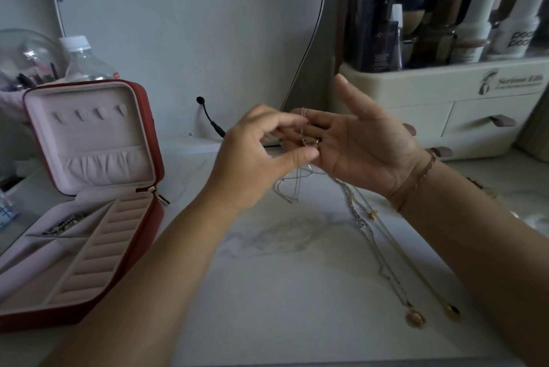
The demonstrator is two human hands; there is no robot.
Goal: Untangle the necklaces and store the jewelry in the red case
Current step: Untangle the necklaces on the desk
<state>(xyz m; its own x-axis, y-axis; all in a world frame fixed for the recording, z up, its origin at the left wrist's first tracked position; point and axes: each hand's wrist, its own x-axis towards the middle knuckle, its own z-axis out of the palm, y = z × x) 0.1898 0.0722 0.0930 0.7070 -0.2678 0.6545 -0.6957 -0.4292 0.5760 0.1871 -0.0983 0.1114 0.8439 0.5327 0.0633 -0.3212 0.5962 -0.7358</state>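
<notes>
My left hand (255, 155) and my right hand (362, 141) meet above the table's middle. A thin silver chain (289, 188) hangs from between them, its loops drooping onto the marble top. My left hand pinches the chain with curled fingers. My right hand is palm up with fingers mostly straight, the chain draped over them. Two long necklaces lie to the right, one ending in a pink pendant (415, 319), the other in a dark gold pendant (453, 311). The red case (148, 218) stands open at the left, with a beaded piece (64, 225) in one compartment.
A cream drawer organiser (445, 111) with cosmetics bottles stands at the back right. A mirror (184, 40) leans behind the hands, with a black cable plug (212, 123) at its base. A plastic bottle (86, 60) and a clear dome stand behind the case.
</notes>
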